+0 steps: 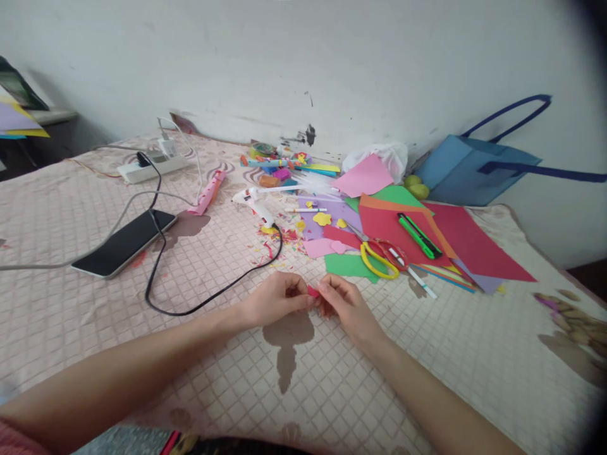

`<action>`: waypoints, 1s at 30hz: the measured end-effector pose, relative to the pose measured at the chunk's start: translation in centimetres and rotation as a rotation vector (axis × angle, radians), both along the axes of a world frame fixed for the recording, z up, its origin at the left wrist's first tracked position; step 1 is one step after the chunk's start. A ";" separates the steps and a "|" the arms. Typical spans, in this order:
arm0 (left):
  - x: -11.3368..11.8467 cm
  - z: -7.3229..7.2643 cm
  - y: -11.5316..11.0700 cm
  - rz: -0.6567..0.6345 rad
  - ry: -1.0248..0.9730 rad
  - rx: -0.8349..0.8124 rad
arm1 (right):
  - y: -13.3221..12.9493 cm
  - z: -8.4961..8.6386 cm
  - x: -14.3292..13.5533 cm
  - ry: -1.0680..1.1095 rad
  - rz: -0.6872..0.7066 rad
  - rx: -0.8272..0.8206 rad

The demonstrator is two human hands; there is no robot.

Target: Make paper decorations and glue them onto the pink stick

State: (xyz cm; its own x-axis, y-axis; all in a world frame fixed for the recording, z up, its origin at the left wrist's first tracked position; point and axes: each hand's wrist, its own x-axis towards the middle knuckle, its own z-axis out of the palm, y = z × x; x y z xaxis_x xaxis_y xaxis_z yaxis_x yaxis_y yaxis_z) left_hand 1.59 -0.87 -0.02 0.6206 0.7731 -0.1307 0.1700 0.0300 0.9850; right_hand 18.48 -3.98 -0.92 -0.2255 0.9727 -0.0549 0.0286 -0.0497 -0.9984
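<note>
Between the fingertips of both hands is a small piece of red paper (313,291), mostly covered by the fingers. My left hand (277,298) pinches it from the left, thumb against index finger. My right hand (342,302) grips its other side, so the hands nearly meet above the patterned tablecloth (227,379). Beyond them lie scissors (379,254) with yellow and red handles, a green paper scrap (348,266) and a pink paper scrap (318,248). A white hot glue gun (256,205) rests on its side behind my left hand.
A black cable (208,308) loops from the glue gun toward a white power strip (154,168). At left lies a dark phone or tablet (126,243). Coloured sheets (478,243), a green box cutter (420,236) and a blue bag (474,167) stand at right. Small paper bits (284,237) are scattered mid-table.
</note>
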 end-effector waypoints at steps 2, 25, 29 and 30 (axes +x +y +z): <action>-0.1 0.3 -0.1 -0.024 0.030 0.031 | 0.0 0.2 0.1 -0.069 0.040 0.022; -0.2 0.5 0.9 0.003 -0.069 -0.188 | -0.1 0.0 0.0 0.056 -0.013 -0.142; -0.3 0.4 0.9 -0.001 -0.076 -0.188 | -0.3 0.2 -0.1 0.007 0.019 -0.088; -0.3 0.4 0.8 0.011 -0.081 -0.186 | -0.3 0.2 -0.1 0.001 0.035 -0.084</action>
